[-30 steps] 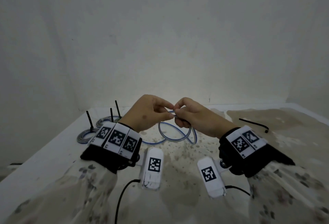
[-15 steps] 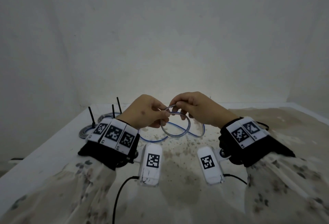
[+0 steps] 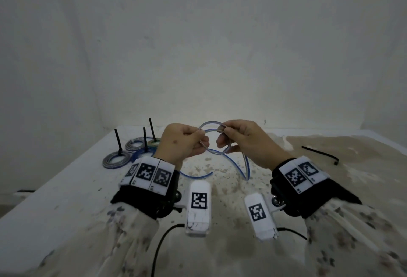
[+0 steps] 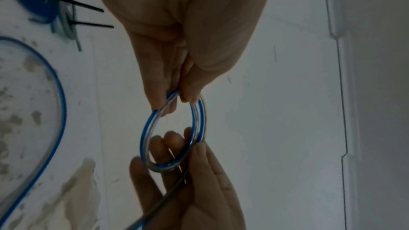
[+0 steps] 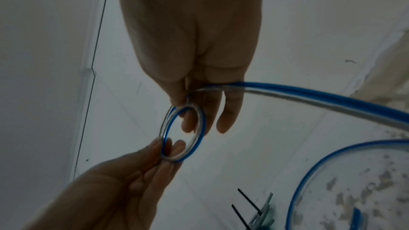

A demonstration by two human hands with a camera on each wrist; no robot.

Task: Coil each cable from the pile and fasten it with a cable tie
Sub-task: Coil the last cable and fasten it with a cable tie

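Note:
A blue-and-clear cable (image 3: 214,139) is wound into a small coil that I hold above the table between both hands. My left hand (image 3: 203,142) pinches the coil's left side with thumb and fingers. My right hand (image 3: 221,132) pinches its upper right side, its other fingers curled behind the loop. The left wrist view shows the coil (image 4: 146,128) with two or three turns and my left hand (image 4: 177,98) gripping it. In the right wrist view the coil (image 5: 200,134) hangs from my right hand (image 5: 190,98), and the loose tail (image 5: 309,97) runs off to the right. The tail (image 3: 246,166) drops onto the table.
Three finished coils (image 3: 115,159) with black ties standing upright lie at the back left of the white, stained table (image 3: 66,188). One loose black cable tie (image 3: 319,154) lies at the right. A wall rises close behind the table.
Both hands have risen a little. The coil now stands open between them, and more of the tail has been drawn up from the table.

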